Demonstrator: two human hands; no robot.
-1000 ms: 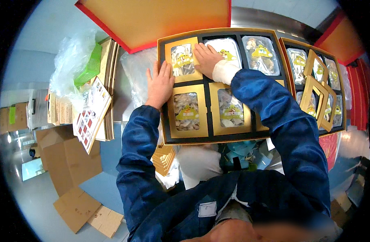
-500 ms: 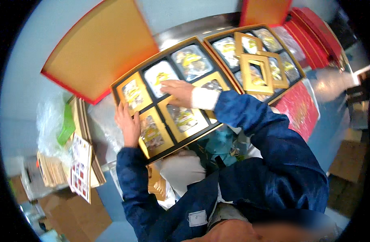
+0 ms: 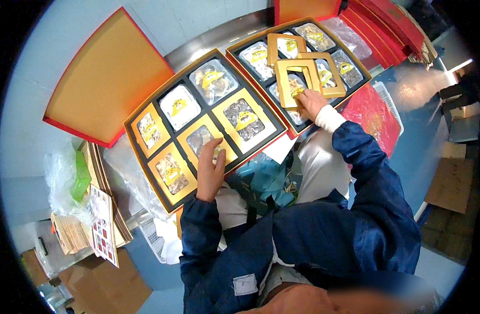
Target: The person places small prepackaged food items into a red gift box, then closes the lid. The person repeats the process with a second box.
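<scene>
My right hand (image 3: 312, 103) pinches the lower corner of a gold window frame (image 3: 283, 86), which lies loose over the right gift box (image 3: 261, 36). Two more gold frames, one upper (image 3: 273, 48) and one to the right (image 3: 335, 91), lie beside it over clear packs of dried food. My left hand (image 3: 211, 170) hovers at the lower middle compartment of the left gift box (image 3: 169, 88), fingers apart and empty. Four of that box's packs wear gold frames, such as the dark-filled one (image 3: 244, 120). Two upper packs, a white one (image 3: 179, 107) and a clear one (image 3: 213, 81), are unframed.
A raised gold-lined lid (image 3: 106, 78) stands behind the left box. Red box parts (image 3: 386, 31) are stacked at the far right, above a red plastic bag (image 3: 373, 118). Cardboard sheets, clear film and a printed sheet (image 3: 102, 225) sit at the left.
My right hand has left the left box and reached the loose frame on the right box. My left hand has moved from the left edge to the lower middle compartment. The view has shifted.
</scene>
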